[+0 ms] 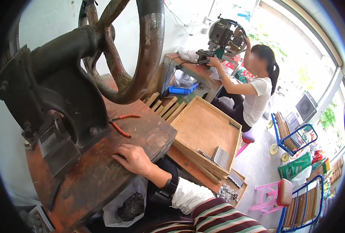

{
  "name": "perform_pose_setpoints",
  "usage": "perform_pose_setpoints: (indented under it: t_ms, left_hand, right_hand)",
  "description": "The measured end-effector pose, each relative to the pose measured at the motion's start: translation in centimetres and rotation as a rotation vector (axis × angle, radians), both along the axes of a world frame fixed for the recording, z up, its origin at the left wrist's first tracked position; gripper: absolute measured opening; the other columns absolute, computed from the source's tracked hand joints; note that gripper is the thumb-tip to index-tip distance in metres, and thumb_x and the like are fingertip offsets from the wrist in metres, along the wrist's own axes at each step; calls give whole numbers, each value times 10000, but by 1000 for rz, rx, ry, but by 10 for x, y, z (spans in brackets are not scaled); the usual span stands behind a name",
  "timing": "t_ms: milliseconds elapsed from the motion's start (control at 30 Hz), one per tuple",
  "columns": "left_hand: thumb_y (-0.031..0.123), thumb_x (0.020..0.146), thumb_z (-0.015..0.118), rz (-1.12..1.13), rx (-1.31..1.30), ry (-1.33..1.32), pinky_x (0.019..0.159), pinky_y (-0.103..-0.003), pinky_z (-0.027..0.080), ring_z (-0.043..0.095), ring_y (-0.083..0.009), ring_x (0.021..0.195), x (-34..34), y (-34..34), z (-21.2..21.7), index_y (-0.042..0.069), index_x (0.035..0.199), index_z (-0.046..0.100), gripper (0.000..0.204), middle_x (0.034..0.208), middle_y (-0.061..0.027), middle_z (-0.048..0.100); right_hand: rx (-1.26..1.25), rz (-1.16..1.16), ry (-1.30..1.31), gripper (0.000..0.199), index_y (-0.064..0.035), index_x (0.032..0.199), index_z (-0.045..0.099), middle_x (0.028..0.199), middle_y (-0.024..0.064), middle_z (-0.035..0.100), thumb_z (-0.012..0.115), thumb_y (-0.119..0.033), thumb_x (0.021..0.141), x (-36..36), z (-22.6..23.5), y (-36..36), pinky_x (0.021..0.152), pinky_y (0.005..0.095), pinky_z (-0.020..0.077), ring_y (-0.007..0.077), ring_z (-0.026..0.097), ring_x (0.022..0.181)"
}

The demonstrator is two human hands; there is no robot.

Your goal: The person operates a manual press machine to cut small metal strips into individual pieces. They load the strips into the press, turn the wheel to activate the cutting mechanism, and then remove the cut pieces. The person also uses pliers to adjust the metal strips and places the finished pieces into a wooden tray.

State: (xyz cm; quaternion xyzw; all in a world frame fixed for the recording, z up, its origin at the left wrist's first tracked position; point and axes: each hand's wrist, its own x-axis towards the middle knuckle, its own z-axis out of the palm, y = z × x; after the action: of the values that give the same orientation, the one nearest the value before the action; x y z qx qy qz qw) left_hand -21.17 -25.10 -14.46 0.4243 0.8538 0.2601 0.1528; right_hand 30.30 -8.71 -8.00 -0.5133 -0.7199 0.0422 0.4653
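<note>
My right hand (135, 159) rests palm down on the worn reddish-brown workbench (98, 171), near its front edge. Its fingers reach out to the left over the wood, a little apart, and hold nothing. Just beyond them lie pliers with orange handles (122, 130), spread apart. A heavy dark hand press (67, 85) stands on the bench to the left, with a large worn metal wheel (151, 50) above. Metal plates (58, 149) sit at the foot of the press. My left hand is out of the picture.
Right of the bench are stacked wooden trays (207, 124), the top one holding small grey metal strips (221, 157). A plastic bag with a dark lump (131, 207) hangs below the bench edge. Another person (254, 89) works at a second press (223, 35). Pink stool (285, 192) and blue trolleys stand right.
</note>
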Motion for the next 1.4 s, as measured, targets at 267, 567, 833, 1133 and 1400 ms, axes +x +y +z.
perform_pose_setpoints:
  t_ms: [267,567,833,1133,1400]
  left_hand:
    - [238,846,672,-5,-74,-10,987,-369,420,523,-298,1163,-21,-33,26,39,1276,533,495,1234,-201,553]
    - [384,770,748,-46,58,-130,946,-368,458,590,-276,1076,-101,-34,16,9,1198,622,582,1124,-163,654]
    - [116,769,772,94,104,-443,822,-266,464,566,-134,877,-111,-51,-10,3,1208,623,477,991,-47,660]
    - [100,763,746,158,72,-325,790,-286,484,614,-172,866,-89,-40,10,2,1150,655,409,948,-89,687]
    - [191,711,719,-5,-276,320,763,-376,520,665,-323,844,-67,-31,58,29,1077,684,402,918,-220,685]
  right_hand:
    - [64,3,-8,143,-38,870,626,800,132,606,672,-161,814,-7,-9,7,655,416,508,333,616,753]
    - [-139,-170,-70,132,-11,962,687,872,98,685,632,-99,881,20,-6,-7,774,293,494,152,638,826]
    - [-167,-37,-146,203,56,1036,633,961,137,684,570,-112,942,33,-27,19,826,307,480,209,636,877]
    - [-176,-33,-119,196,49,1032,642,952,135,687,579,-109,935,26,-25,21,820,305,482,201,634,872]
    - [-104,-6,-121,145,32,973,657,903,104,683,606,-92,918,20,-24,17,776,290,484,169,621,832]
